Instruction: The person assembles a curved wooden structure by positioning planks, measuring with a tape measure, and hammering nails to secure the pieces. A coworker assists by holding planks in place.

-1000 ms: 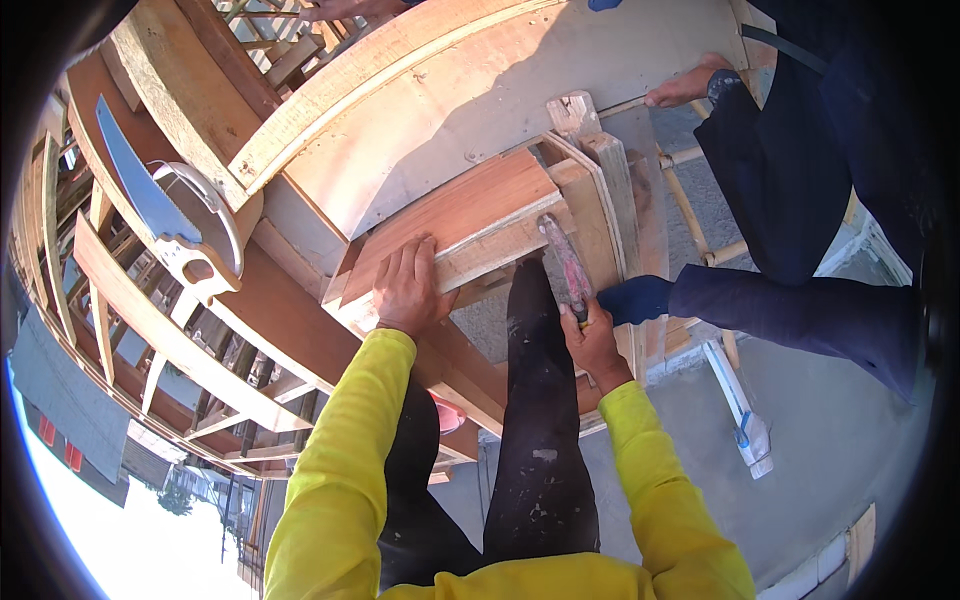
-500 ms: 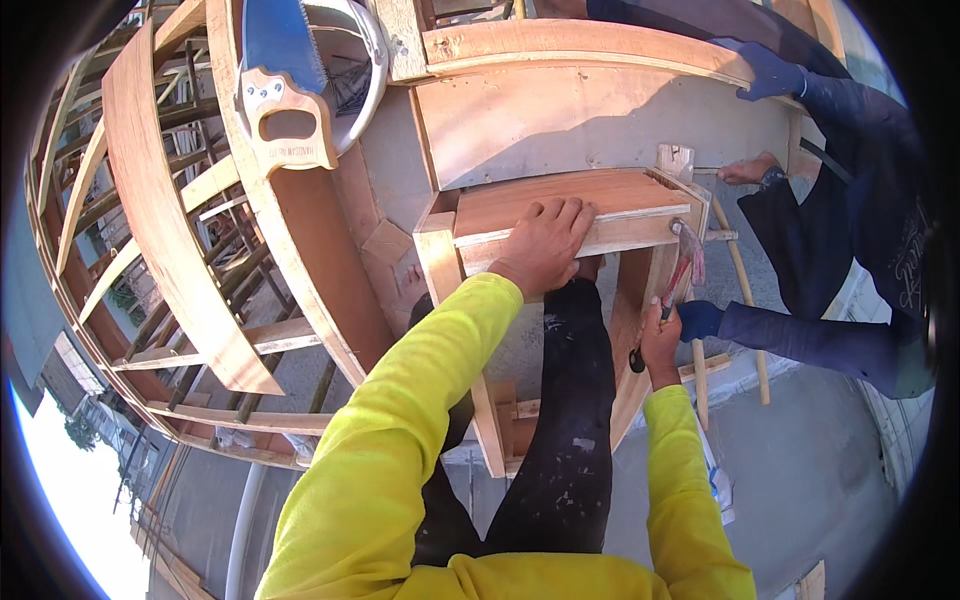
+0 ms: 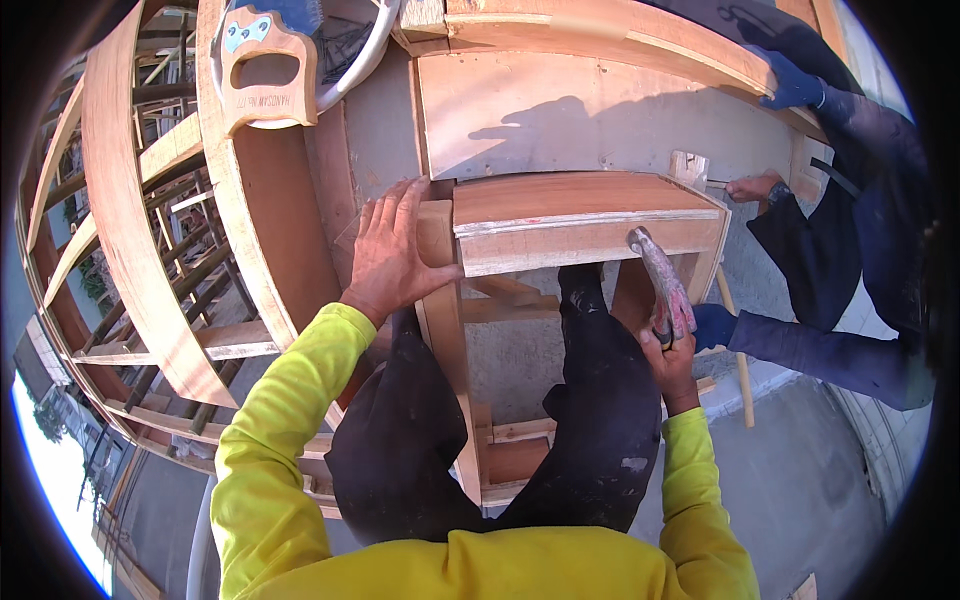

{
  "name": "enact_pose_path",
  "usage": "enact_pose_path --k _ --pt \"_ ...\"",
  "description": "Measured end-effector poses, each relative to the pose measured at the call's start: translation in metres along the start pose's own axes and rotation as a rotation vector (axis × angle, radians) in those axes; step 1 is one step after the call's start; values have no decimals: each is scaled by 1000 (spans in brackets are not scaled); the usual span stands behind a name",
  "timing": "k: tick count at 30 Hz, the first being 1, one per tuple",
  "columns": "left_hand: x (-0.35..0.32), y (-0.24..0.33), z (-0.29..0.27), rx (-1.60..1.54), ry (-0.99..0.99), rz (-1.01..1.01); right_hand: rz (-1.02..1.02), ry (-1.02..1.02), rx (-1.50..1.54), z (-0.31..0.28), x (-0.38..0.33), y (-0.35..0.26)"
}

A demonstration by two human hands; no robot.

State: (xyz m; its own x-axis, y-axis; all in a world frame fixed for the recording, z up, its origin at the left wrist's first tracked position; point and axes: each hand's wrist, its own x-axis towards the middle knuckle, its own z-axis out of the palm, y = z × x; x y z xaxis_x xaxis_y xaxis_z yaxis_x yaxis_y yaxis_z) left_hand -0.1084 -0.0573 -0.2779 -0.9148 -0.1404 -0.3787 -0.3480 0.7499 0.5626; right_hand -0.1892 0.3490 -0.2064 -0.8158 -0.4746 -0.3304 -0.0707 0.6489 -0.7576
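Note:
My left hand (image 3: 388,250) rests against the top of a wooden post (image 3: 438,300), fingers stretched and thumb spread across its face. Beside that post, a plywood-topped wooden box piece (image 3: 580,238) spans the frame between my knees. My right hand (image 3: 670,358) is closed round a claw hammer (image 3: 662,275), low on its handle. The hammer's head lies close to the right part of the box piece's front board; contact cannot be made out. Close by my right hand is a co-worker's gloved hand (image 3: 712,326).
A handsaw (image 3: 268,85) with a wooden handle lies on the curved timber framework at the left, by a white bucket rim (image 3: 362,70). The co-worker's other gloved hand (image 3: 795,78) holds a long curved beam (image 3: 640,40). A bare foot (image 3: 752,187) stands at the right.
My left hand has moved left from the box piece's top to the post. The hammer has shifted left along the front board. My view has shifted, and my knees are further apart.

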Motion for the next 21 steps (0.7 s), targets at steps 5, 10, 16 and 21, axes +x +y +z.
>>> enact_pose_path --k 5,10,16,21 --pt "-7 8 23 -130 118 79 -222 -246 -170 -1 52 1" --pt "-7 4 44 -110 273 92 -311 -394 -187 7 79 -9" --pt "-13 8 47 -94 281 73 -355 -414 -347 -6 78 -42" --pt "-14 3 53 -100 336 97 -317 -337 -386 -17 55 -117"
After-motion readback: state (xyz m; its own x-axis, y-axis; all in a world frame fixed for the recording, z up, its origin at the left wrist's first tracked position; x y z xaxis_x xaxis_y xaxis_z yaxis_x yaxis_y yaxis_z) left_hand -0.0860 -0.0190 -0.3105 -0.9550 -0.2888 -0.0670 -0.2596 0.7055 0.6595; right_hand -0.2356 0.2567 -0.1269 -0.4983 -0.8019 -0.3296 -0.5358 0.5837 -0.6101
